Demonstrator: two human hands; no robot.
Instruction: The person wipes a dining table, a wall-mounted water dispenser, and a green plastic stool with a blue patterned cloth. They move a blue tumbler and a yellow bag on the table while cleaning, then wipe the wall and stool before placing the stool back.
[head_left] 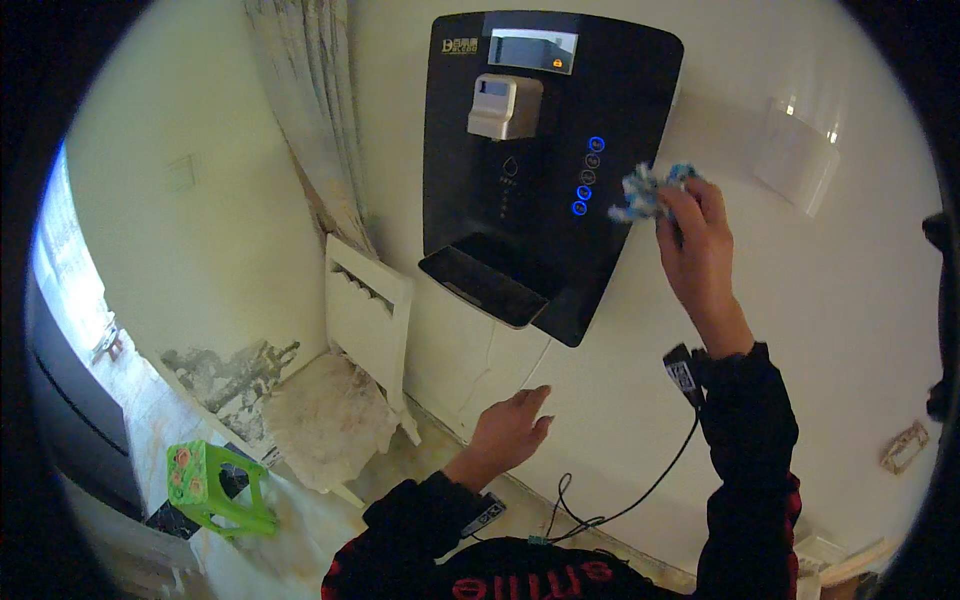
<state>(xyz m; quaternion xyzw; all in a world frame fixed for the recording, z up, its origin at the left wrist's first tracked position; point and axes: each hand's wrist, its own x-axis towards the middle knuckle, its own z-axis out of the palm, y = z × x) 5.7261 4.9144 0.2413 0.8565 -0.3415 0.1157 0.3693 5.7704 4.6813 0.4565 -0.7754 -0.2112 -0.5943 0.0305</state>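
Observation:
A black wall-mounted water dispenser [460, 160] hangs in front of me, with a silver spout [505, 108], a small screen, a column of round buttons, some lit blue, and a drip tray [485, 285] jutting out below. My right hand [700, 255] is raised beside its right edge, fingers closed on a crumpled blue-and-white cloth [640, 192]. The cloth is near the lit buttons; whether it touches the panel I cannot tell. Lower down, my left hand [507, 430] is held below the drip tray with its thumb and index finger apart, holding nothing.
A white chair [365, 315] with a worn, pale seat stands at the left by a grey curtain [310, 100]. A green plastic stool [220, 490] is on the floor at lower left. A clear curved holder [795, 160] is fixed to the wall at right. Black cables [650, 490] run between my wrists.

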